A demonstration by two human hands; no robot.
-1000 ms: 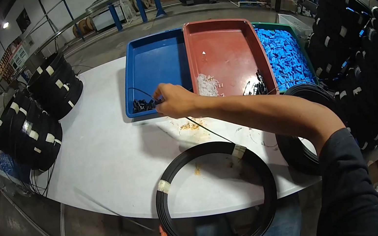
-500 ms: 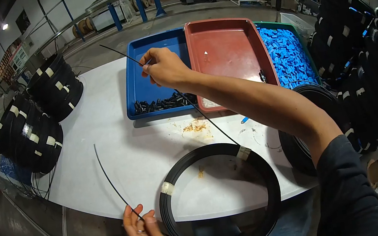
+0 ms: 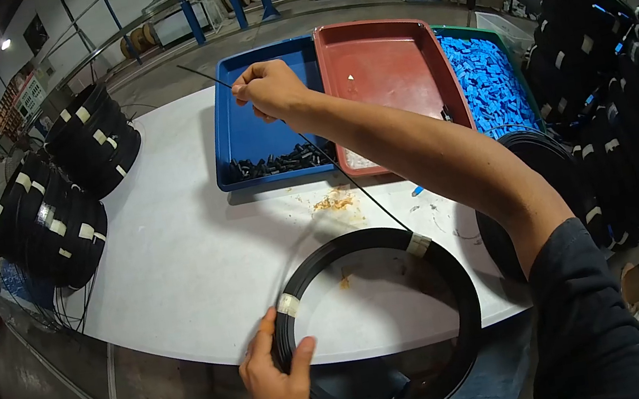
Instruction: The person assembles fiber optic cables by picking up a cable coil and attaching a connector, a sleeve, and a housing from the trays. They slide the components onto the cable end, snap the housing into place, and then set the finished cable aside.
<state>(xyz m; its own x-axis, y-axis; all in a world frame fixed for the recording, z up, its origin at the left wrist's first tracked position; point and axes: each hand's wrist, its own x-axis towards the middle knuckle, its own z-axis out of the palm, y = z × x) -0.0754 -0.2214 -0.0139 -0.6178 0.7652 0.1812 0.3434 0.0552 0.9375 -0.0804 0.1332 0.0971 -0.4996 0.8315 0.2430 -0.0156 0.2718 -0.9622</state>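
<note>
A coil of thin black cable, bound with pale tape in several places, lies across the front edge of the white table. My left hand grips its left side, thumb on the inside and fingers along the outer rim. Up over the blue tray, my right hand is closed on a loose length of the cable. That length runs from the taped upper right of the coil, and its tip sticks out past my fingers. The blue tray has short black pieces along its front.
Beside the blue tray stand a red tray and a green tray filled with small blue pieces. Stacks of taped black coils stand at the left and right. Another coil lies under my right forearm.
My left hand has moved from a loose cable end onto the coil's left side, and that end no longer shows. My right hand still holds its length of cable over the blue tray.
</note>
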